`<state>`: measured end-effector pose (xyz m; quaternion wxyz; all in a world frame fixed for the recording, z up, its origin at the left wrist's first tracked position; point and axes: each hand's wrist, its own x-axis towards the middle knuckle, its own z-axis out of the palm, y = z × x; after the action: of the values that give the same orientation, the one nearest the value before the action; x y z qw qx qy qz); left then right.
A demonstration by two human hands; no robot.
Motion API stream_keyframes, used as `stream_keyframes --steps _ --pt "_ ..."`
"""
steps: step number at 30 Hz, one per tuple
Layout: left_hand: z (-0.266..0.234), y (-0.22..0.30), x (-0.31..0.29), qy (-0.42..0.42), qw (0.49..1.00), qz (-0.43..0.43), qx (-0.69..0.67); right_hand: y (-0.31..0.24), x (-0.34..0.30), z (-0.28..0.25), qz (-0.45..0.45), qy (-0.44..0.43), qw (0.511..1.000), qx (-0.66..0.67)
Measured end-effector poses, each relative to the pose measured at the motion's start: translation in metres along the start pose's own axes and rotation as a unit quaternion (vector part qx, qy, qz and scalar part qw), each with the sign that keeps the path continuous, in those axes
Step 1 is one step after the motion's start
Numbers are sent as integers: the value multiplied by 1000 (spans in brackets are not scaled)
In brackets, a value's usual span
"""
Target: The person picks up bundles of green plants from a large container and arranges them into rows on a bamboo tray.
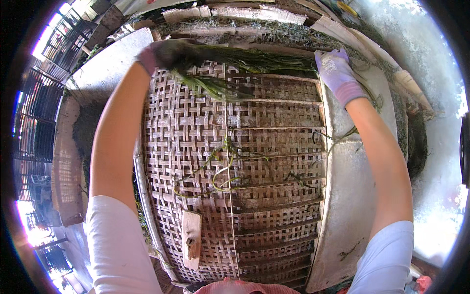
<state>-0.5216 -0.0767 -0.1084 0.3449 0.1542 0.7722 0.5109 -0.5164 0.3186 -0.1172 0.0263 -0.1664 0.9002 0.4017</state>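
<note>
A bundle of long green plant strands (264, 60) lies across the far end of a woven bamboo tray (181, 127). At the bundle's left end is my left hand (171, 54), in a dark, wet-looking glove. Motion smears its fingers; loose strands (208, 85) trail from beneath it. My right hand (335, 71), in a lilac glove with a pink cuff, is at the bundle's right end. Its fingers are bent around the strand ends, partly turned away from view. A few stray strands (227, 171) lie in the middle of the tray.
A wooden block (191, 237) sits on the tray's near left. Thin slats (279, 157) cross its right half. Pale boards (342, 210) flank the tray on the right. Plant scraps and broken boards (259, 14) lie beyond. Dark metal bars (36, 117) stand far left.
</note>
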Motion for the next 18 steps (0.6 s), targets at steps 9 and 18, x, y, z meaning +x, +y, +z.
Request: stream_keyframes --steps 9,18 --pt "111 34 41 438 665 266 543 -5 11 7 -11 58 994 -88" --pt "258 69 175 223 815 49 533 12 14 -8 -10 89 894 439"
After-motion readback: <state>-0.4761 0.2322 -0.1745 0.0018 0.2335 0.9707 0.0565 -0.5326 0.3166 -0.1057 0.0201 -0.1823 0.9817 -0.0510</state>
